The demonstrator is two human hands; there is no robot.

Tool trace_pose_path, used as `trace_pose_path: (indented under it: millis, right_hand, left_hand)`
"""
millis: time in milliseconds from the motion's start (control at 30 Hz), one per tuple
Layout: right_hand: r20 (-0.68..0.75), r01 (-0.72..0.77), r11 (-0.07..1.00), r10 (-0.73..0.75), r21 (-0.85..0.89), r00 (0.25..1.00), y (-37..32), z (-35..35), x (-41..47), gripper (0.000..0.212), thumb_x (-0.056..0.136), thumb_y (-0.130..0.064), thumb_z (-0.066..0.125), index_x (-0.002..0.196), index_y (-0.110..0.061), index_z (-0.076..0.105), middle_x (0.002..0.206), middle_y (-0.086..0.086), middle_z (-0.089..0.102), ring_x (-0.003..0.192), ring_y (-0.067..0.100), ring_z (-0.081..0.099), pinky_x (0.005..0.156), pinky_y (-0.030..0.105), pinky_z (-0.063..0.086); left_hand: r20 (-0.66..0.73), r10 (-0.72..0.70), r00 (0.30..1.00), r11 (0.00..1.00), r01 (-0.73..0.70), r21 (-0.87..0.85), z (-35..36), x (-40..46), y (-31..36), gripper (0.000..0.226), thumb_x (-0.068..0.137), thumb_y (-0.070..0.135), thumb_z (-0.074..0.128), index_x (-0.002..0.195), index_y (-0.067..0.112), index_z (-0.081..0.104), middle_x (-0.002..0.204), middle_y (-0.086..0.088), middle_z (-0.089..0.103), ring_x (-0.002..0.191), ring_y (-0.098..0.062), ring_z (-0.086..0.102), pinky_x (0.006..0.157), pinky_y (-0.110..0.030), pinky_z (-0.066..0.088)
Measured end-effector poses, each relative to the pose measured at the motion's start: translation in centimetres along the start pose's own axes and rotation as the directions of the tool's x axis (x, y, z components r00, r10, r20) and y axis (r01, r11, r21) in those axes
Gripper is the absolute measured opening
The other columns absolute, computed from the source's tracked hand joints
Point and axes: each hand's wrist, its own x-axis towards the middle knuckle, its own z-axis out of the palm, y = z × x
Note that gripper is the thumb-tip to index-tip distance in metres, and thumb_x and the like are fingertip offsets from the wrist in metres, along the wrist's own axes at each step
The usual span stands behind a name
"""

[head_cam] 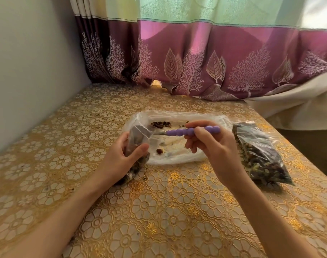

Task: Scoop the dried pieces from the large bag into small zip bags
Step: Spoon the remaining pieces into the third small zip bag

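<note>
Tipping a spoonful into the mouth of the small clear zip bag (138, 138) looked to be the step in hand: the right hand (205, 140) pinched the purple beaded-handle metal spoon (192, 131) between thumb and curled fingers, its bowl hidden or blurred at the bag's opening. The spoon's long axis ran nearly level across the view, handle end to the right, working end pointing left into the bag. The left hand (119, 157) gripped that small bag, fingers and thumb curled round it, holding it tilted with its mouth up and towards the spoon and its lower, partly filled end resting on the gold floral-patterned counter (177, 211). Behind both hands lay the large flattened clear plastic bag (177, 153), nearly emptied, with a little cluster of dark dried pieces (161, 124) at its far side and a stray one nearer. A filled zip bag of dark pieces (259, 153) lay apart to the right. Next, I judged, the spoon would need to go back to gather that far cluster, with the small bag's mouth kept open.
</note>
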Motion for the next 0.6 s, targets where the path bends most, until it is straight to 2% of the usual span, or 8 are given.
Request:
trace_pose_path:
  millis: [167,267,367,467,600]
  right_hand:
    - [-0.132,-0.034,0.99,0.053,0.136,0.99,-0.1,-0.9,0.6,0.013,0.089,-0.01,0.052,0.088,-0.003,0.064,0.07,0.004,0.067,0.06,0.016,0.059,0.054,0.023,0.047]
    - [-0.309,-0.053,0.982,0.108,0.181,0.945,0.1,-2.2,1.0,0.015,0.093,-0.009,0.051,0.087,-0.002,0.063,0.067,0.006,0.064,0.056,0.014,0.057,0.052,0.021,0.046]
    - [-0.47,-0.087,0.994,0.109,0.068,0.876,0.6,-3.6,1.2,0.022,0.094,-0.012,0.052,0.078,-0.004,0.064,0.059,0.001,0.065,0.051,0.011,0.057,0.049,0.019,0.045]
    - [-0.514,-0.151,0.986,0.093,-0.072,0.853,1.2,-4.3,0.9,0.032,0.096,-0.014,0.049,0.067,-0.006,0.061,0.054,0.001,0.067,0.043,0.009,0.055,0.04,0.017,0.042]
    - [-0.545,-0.214,0.964,0.094,-0.16,0.833,1.8,-4.5,0.7,0.038,0.094,-0.01,0.047,0.059,-0.008,0.061,0.052,0.0,0.067,0.04,0.008,0.053,0.036,0.016,0.04]
  left_hand:
    - [0.0,0.011,1.0,0.999,-0.011,-0.038,0.0,0.0,-0.2,0.077,0.042,0.086,0.058,0.101,0.037,0.051,0.088,0.008,0.07,0.079,-0.007,0.068,0.062,-0.02,0.054]
    - [0.003,0.013,1.0,0.999,-0.013,-0.048,-0.1,0.0,-0.2,0.075,0.044,0.083,0.06,0.104,0.038,0.051,0.09,0.002,0.069,0.077,-0.012,0.07,0.059,-0.025,0.055]
    - [0.014,0.024,1.0,0.999,-0.024,-0.042,-0.1,0.0,-0.3,0.061,0.058,0.073,0.062,0.105,0.037,0.05,0.09,0.0,0.07,0.078,-0.013,0.07,0.06,-0.024,0.056]
    - [0.021,0.029,0.999,0.999,-0.028,-0.03,0.0,0.1,-0.5,0.049,0.064,0.058,0.06,0.106,0.036,0.05,0.09,0.0,0.069,0.079,-0.013,0.07,0.063,-0.028,0.057]
    - [0.021,0.03,0.999,0.999,-0.029,-0.029,-0.1,0.1,-0.6,0.054,0.062,0.066,0.061,0.106,0.037,0.05,0.088,0.001,0.07,0.077,-0.012,0.07,0.061,-0.025,0.057]
